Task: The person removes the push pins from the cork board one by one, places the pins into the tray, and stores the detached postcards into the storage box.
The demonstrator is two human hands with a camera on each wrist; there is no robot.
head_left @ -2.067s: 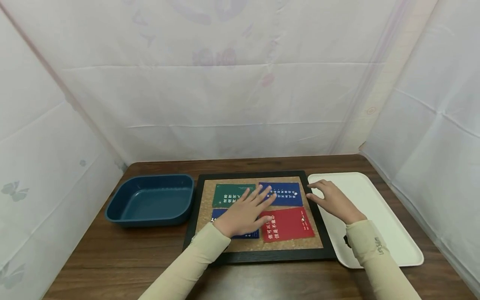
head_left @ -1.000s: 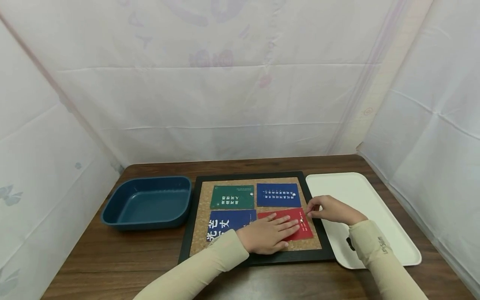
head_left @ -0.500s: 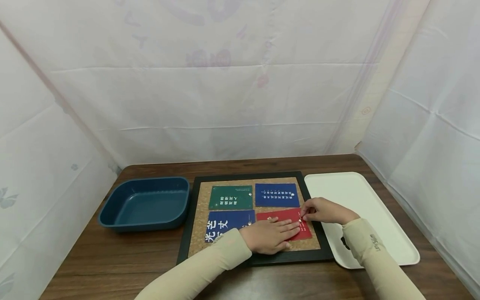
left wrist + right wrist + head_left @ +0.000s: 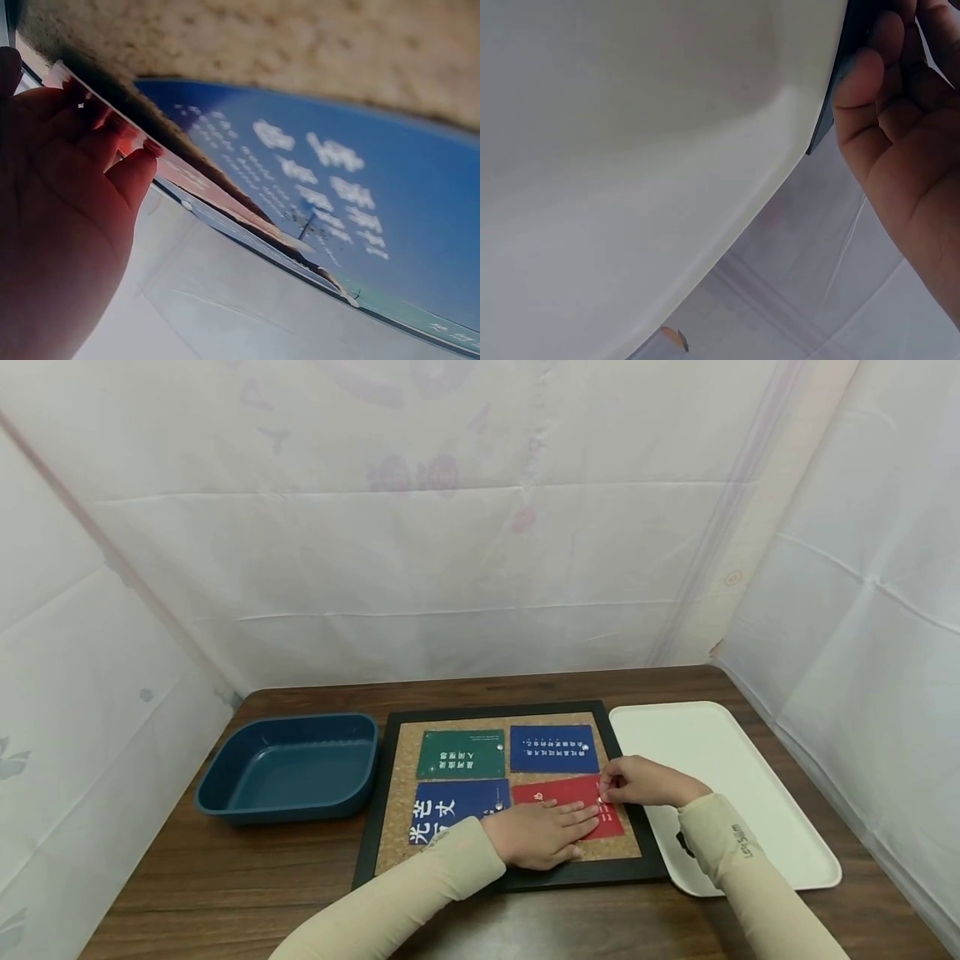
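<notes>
Four cards pinned on cork board [image 4: 397, 777]; red card [image 4: 570, 806] lower right of centre. Left hand [image 4: 536, 835] flat on red card, fingers straight. Right hand [image 4: 637, 781] nearer pin [image 4: 600, 799] at card's right edge, fingertips pinching it

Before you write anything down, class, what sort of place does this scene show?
Probably a makeshift tabletop work booth: a dark wooden table enclosed by white cloth walls, bearing a black-framed cork pinboard with coloured cards pinned on it.
</notes>
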